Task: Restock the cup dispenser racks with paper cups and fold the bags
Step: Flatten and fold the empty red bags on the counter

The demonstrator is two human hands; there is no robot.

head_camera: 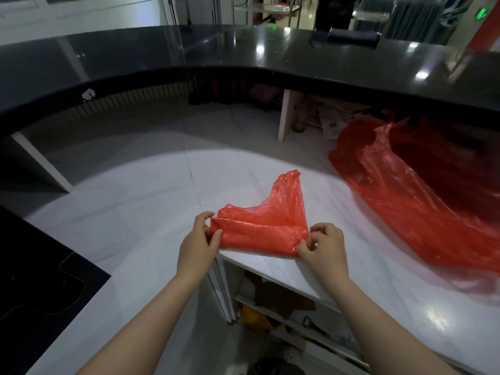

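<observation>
White marble table (pixel 140 212), near edge: small red bag (pixel 259 231) lies flat for folding. Your left hand (pixel 197 244) and right hand (pixel 324 247) pinch its ends, keeping the fold taut.

Lay at centre frame on the desk (pixel 135 212)'s near edge: a folded bag (pixel 259 231), pinched at its left end by the left hand (pixel 197 247) and at its right end by the right hand (pixel 323 247). Spread at right of frame on the same desk, well apart from the first: a larger open bag (pixel 405 190). Curved across the upper frame, behind and above the desk: a raised counter (pixel 243 50). Sat below the hands, under the desk edge, at lower centre: shelves (pixel 284 307).
</observation>
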